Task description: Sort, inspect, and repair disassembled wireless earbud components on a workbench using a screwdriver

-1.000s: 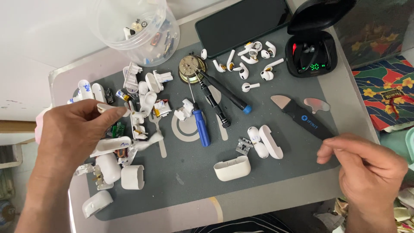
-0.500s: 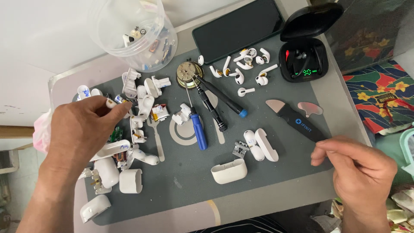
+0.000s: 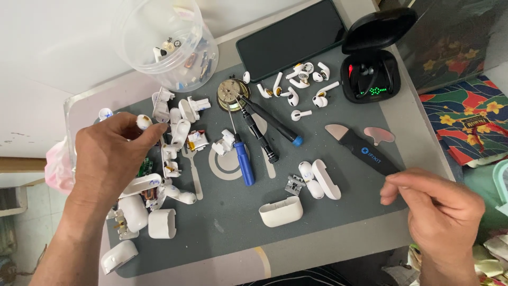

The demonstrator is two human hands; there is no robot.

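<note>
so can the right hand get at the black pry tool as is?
Probably yes. The right hand sits just beside the handle end of the black pry tool, which lies flat on the grey mat with nothing over it or between them.

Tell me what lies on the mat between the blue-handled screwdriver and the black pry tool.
In the head view, between the blue-handled screwdriver and black pry tool: a black screwdriver and white earbud case parts.

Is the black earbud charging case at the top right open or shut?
Open: the black earbud charging case has its lid tipped back, with earbuds and a green lit display showing inside.
</note>
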